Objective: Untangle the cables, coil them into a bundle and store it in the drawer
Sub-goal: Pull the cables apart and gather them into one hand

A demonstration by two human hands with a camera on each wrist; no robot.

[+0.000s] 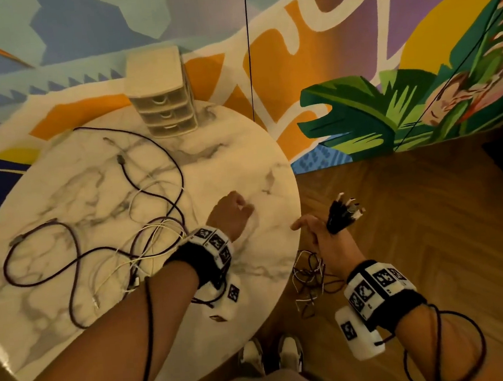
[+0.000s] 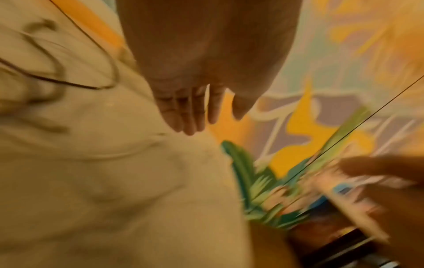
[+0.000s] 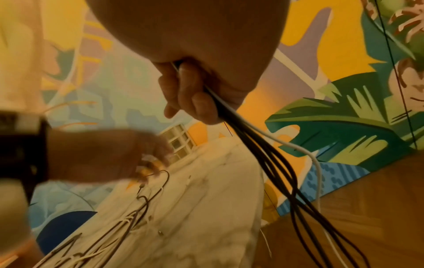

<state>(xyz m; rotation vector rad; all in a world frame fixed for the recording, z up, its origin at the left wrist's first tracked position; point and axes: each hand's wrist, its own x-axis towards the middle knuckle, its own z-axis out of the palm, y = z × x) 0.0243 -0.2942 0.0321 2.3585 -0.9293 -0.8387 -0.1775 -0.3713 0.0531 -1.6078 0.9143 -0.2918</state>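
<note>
past the round marble table's [image 1: 235, 167] edge, the right hand [image 1: 326, 238] is gripping gathered cables [image 1: 312, 277]; left hand [image 1: 231, 214], fingers loose, is hovering over bare marble.

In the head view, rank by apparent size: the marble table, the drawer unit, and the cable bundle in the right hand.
1. Marble table, by far the largest.
2. Drawer unit.
3. Cable bundle in the right hand, smallest; it is nearer the camera, so its true size is unsure.

A decorated lounge-like room is suggested by a painted mural wall [image 1: 354, 55], herringbone wood floor [image 1: 431, 202] and round marble table [image 1: 225, 162].
</note>
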